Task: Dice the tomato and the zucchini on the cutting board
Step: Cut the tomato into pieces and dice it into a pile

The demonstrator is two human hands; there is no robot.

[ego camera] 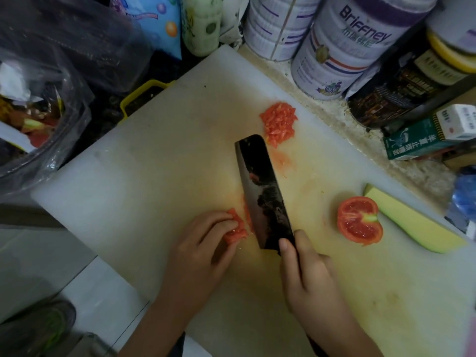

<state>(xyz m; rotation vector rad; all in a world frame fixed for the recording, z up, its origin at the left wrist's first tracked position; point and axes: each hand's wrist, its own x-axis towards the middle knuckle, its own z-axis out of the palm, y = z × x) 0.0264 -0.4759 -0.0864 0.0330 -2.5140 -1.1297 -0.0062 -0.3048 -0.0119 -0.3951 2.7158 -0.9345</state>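
— Where do we find the tomato?

— In three places on the white plastic cutting board point(154, 176). A heap of small red diced tomato point(278, 123) lies towards the far edge. A half tomato point(359, 220) sits cut face up on the right. A small chunk of sliced red tomato point(235, 229) lies near the middle, under our left hand point(203, 251).

— How does that hand lie?

— Its fingers are bent, and the fingertips press on the chunk to hold it against the board.

— And the right hand point(309, 274)?

— It grips the handle of the broad dark cleaver point(262, 191), with fingers curled round it and the thumb on the blade's near end. The blade points away from us and stands just right of the held chunk. We cannot tell whether its edge touches the board.

— The zucchini?

— A long wedge of zucchini with pale yellow flesh and a green skin point(412, 222) lies at the board's right edge, just beside the half tomato. We cannot tell whether they touch.

— Around the board?

— White and purple tins point(342, 47) stand behind it, a green carton point(422, 135) lies to the right, and a clear plastic bag of scraps point(38, 112) sits on the left.
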